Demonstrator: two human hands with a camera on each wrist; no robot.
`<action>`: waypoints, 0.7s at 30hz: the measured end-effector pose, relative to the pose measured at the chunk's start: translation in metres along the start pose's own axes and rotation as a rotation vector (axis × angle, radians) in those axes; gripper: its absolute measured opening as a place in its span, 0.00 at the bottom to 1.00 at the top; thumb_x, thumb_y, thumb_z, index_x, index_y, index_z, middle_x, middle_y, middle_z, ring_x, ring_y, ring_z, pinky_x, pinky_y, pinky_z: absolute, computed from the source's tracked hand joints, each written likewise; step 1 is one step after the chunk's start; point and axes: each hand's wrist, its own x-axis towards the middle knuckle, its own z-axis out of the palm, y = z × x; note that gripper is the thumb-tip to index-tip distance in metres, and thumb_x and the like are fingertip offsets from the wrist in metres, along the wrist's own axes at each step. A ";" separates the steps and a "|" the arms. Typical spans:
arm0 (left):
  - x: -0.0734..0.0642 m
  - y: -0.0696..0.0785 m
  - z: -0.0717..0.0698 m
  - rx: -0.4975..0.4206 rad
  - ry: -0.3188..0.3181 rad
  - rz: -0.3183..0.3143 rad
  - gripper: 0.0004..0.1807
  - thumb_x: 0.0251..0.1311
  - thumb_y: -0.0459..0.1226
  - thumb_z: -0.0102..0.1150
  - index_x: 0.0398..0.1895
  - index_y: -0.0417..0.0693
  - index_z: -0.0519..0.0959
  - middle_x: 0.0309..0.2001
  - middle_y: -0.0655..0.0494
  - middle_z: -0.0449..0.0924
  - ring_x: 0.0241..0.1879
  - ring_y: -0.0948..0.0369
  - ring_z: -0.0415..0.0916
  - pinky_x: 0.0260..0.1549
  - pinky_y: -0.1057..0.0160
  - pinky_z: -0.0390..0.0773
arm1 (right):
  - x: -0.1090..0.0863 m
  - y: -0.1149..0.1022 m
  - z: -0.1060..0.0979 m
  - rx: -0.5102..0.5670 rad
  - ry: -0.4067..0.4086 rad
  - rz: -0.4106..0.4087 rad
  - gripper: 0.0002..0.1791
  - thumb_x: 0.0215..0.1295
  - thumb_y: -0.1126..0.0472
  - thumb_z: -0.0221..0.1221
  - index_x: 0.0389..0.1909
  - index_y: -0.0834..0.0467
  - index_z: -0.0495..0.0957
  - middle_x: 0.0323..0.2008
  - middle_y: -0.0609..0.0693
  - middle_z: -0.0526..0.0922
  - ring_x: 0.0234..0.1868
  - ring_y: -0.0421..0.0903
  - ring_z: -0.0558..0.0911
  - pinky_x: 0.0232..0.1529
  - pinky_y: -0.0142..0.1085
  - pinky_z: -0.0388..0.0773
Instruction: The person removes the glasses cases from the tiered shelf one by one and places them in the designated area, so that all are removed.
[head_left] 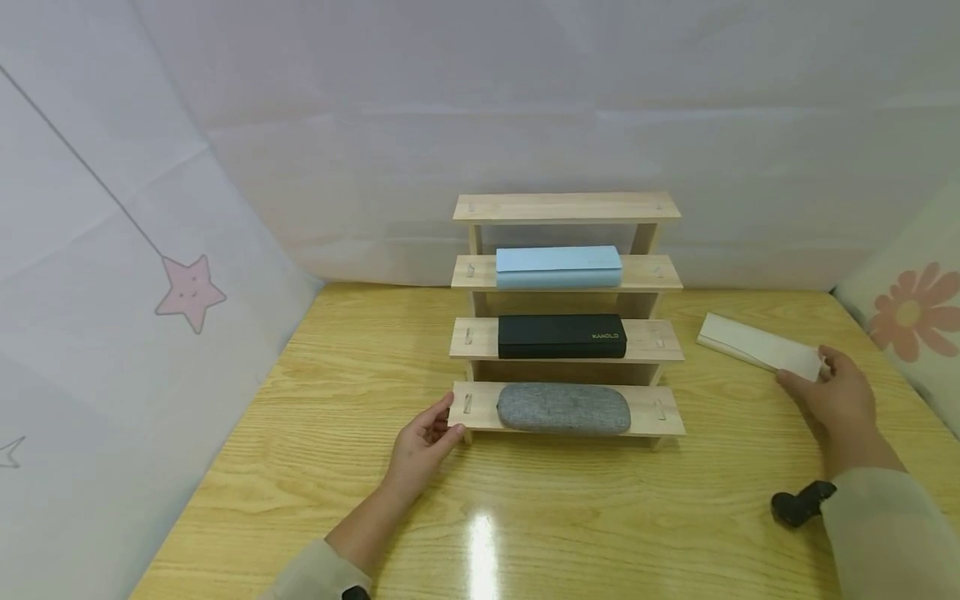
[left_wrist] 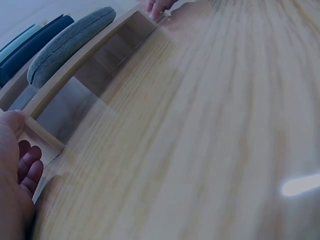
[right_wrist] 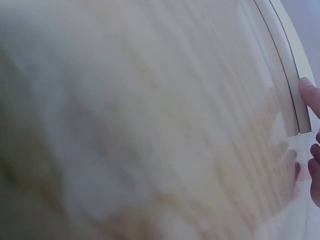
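Note:
At the middle of the table stands a stepped wooden rack (head_left: 566, 206). My left hand (head_left: 422, 446) grips the left end of its lowest shelf; the left wrist view shows the thumb at the shelf's end and the other fingers curled below. A grey fabric glasses case (head_left: 564, 408) lies on that shelf, a black glasses case (head_left: 561, 337) on the one above, and a light blue glasses case (head_left: 558, 267) on the third. To the right of the rack, my right hand (head_left: 843, 396) holds a white glasses case (head_left: 757, 343) by its right end, thumb on the near edge.
The rack's top shelf is bare wood. Under everything is a wood-grain table (head_left: 322, 400), with a pale cloth backdrop (head_left: 420, 142) behind it and at both sides. A black strap mount (head_left: 802, 503) sticks out from the right sleeve.

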 end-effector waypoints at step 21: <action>0.000 -0.001 0.000 0.009 -0.004 -0.009 0.28 0.61 0.34 0.65 0.66 0.45 0.73 0.57 0.48 0.78 0.48 0.61 0.73 0.45 0.74 0.79 | -0.006 -0.044 -0.003 0.006 0.048 -0.147 0.53 0.66 0.36 0.54 0.78 0.60 0.39 0.77 0.66 0.38 0.74 0.74 0.41 0.64 0.74 0.49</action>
